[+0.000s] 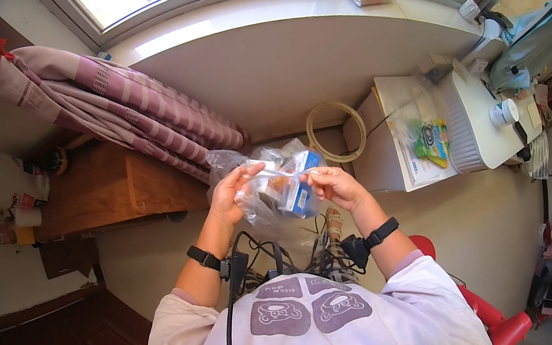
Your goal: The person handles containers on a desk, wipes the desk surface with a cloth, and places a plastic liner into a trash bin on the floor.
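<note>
A clear plastic bag (268,216) hangs in front of me between my two hands. My left hand (228,196) pinches its upper left part, thumb and fingers together near the rim. At the upper right, my right hand (336,186) grips the plastic with bent fingers. A strip of plastic looks stretched between both hands. Through the film shows a blue-and-white cardboard box (300,202) with a printed code on it. Something orange and white lies beside the box, but crumpled plastic and glare blur it.
A wooden cabinet (94,187) and a tied curtain (137,116) stand left. A pale hoop (311,137) leans by the wall. At right are a white box (396,175) with packets and a ribbed white bin (463,126). Red plastic furniture (509,330) is behind right; cables hang below my hands.
</note>
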Demonstrator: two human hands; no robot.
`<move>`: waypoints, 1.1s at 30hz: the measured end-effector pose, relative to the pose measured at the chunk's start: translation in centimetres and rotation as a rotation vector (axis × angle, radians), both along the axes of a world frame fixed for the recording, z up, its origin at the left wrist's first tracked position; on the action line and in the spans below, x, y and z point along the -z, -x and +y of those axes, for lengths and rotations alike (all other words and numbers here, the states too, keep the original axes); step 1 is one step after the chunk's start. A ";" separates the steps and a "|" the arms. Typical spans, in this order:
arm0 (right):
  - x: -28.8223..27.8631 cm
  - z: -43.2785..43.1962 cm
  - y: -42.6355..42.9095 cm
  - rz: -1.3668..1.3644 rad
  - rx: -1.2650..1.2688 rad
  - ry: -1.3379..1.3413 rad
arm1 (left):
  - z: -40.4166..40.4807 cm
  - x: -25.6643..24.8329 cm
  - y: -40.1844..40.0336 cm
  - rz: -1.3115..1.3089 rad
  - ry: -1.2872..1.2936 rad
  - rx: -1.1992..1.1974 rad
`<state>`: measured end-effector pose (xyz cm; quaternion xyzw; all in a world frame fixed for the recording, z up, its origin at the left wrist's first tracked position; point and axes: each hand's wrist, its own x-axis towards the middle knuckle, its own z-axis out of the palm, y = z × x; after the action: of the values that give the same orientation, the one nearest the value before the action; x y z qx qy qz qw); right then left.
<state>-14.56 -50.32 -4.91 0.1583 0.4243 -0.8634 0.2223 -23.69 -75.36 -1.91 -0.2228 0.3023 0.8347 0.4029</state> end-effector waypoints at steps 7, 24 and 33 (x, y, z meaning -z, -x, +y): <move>-3.7 -2.6 1.6 0.138 -0.023 -0.105 | 2.1 -1.4 -0.2 0.522 -0.082 0.306; -6.1 -2.2 2.3 0.626 -0.365 -0.894 | 3.4 4.1 -1.4 0.918 0.198 0.497; 4.9 2.0 -0.3 0.128 -0.117 -0.924 | -1.3 2.9 -0.2 0.786 0.381 0.778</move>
<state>-14.24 -48.30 -9.79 0.1630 0.7853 -0.5780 0.1504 -23.49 -76.67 -4.83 0.1625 0.6336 0.5762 0.4901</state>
